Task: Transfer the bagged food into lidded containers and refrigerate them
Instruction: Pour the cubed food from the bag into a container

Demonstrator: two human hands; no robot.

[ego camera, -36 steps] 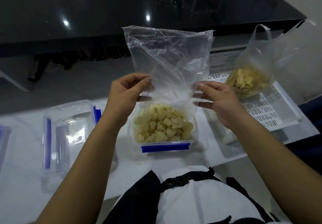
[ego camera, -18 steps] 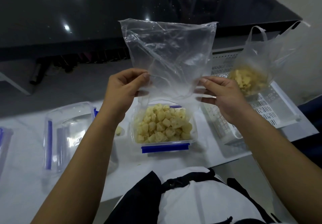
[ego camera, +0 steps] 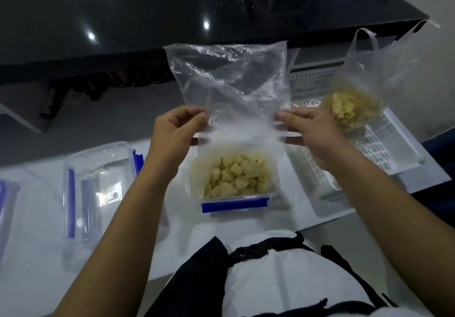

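Both hands, left hand (ego camera: 176, 132) and right hand (ego camera: 314, 134), pinch the side edges of the empty clear plastic bag (ego camera: 229, 87), held upright just above the clear blue-clipped container of pale yellow food cubes (ego camera: 234, 181) near the white surface's (ego camera: 37, 255) near edge. Clear lid (ego camera: 98, 181) lies left; white perforated tray (ego camera: 384, 149) with second bag of food (ego camera: 354, 104) right.

Both hands, left hand (ego camera: 176, 132) and right hand (ego camera: 312, 132), pinch an empty clear bag (ego camera: 229, 82) upside down over the container (ego camera: 234, 181) full of yellowish chunks (ego camera: 236, 176).
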